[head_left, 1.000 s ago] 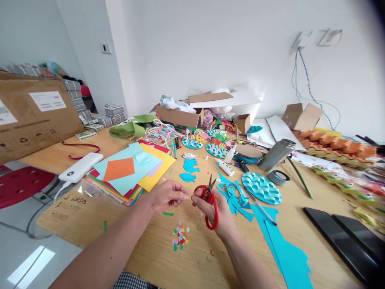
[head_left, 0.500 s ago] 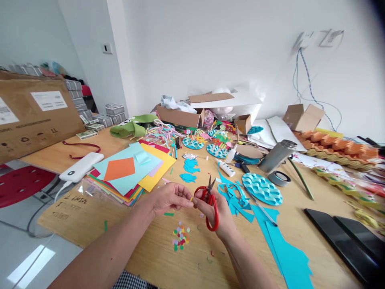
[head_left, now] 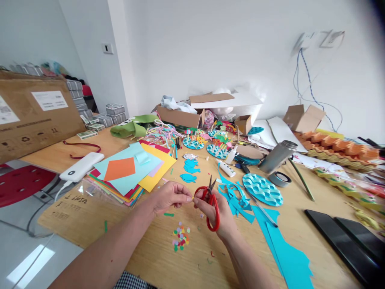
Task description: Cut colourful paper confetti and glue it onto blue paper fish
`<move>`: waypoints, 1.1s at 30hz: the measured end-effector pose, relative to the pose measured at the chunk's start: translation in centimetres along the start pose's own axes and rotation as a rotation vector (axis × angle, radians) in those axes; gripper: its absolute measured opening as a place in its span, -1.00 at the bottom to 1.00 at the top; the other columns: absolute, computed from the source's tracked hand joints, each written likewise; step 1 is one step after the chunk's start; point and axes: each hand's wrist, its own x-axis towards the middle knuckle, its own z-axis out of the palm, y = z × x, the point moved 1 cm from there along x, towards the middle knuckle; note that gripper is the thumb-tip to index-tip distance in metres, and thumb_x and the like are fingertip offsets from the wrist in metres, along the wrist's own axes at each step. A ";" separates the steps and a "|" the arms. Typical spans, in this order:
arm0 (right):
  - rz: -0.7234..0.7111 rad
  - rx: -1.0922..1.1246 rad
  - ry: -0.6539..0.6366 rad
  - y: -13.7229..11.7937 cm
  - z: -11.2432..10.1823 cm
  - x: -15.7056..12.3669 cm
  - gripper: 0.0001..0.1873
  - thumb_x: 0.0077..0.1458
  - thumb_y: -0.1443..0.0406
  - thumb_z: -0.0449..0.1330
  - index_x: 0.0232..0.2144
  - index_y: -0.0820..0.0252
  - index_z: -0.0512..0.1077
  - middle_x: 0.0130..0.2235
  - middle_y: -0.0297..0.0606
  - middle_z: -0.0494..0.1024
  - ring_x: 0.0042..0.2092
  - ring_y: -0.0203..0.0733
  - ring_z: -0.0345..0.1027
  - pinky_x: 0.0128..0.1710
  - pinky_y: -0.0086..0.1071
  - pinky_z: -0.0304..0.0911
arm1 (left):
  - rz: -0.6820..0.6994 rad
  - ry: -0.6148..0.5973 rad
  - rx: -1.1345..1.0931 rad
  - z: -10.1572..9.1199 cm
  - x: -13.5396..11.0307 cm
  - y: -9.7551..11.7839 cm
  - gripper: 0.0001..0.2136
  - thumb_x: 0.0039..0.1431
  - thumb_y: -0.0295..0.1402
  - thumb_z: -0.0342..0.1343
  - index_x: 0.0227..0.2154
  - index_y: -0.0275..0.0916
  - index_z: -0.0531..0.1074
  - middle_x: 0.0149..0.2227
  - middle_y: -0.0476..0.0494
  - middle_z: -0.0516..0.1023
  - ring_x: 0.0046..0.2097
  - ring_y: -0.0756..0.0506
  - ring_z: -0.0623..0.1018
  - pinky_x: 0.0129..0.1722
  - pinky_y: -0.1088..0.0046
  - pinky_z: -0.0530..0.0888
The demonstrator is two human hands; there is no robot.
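My right hand [head_left: 215, 208] carries a pair of red-handled scissors [head_left: 215, 214], blades pointing up and away, slightly apart. Its thumb and finger meet the fingertips of my left hand [head_left: 176, 196] at a tiny yellow paper piece [head_left: 193, 198]. Both hands pinch there, and the piece is mostly covered by fingers. Below them on the table lies a small pile of colourful paper dots [head_left: 181, 237]. Blue paper fish [head_left: 188, 177] lie beyond my hands. Blue paper scraps [head_left: 236, 198] and a wavy blue oval [head_left: 262, 189] are to the right.
Coloured paper sheets [head_left: 126, 166] and a white power bank [head_left: 82, 165] lie at the left. A glue bottle [head_left: 226, 168], a steel flask [head_left: 278, 155], a roll of tape [head_left: 280, 179] and black phone-like slabs [head_left: 339, 245] stand or lie at the right. Cardboard boxes [head_left: 180, 116] line the wall.
Almost nothing differs. Both hands keep their pinch at the yellow piece, which shows slightly less between the fingertips; the scissors stay in the right hand.
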 end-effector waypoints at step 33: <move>-0.048 -0.073 0.119 1.9 0.1 0.5 -0.63 -0.16 0.05 0.33 -0.47 0.19 0.35 -0.51 -0.35 0.39 -0.48 -0.26 0.24 -0.51 -0.44 0.16 | 0.128 0.214 0.265 1.2 -0.1 0.3 -0.77 -0.14 -0.23 0.24 -0.64 -0.27 0.39 -0.72 0.14 0.25 -0.61 0.09 0.19 -0.60 0.55 0.10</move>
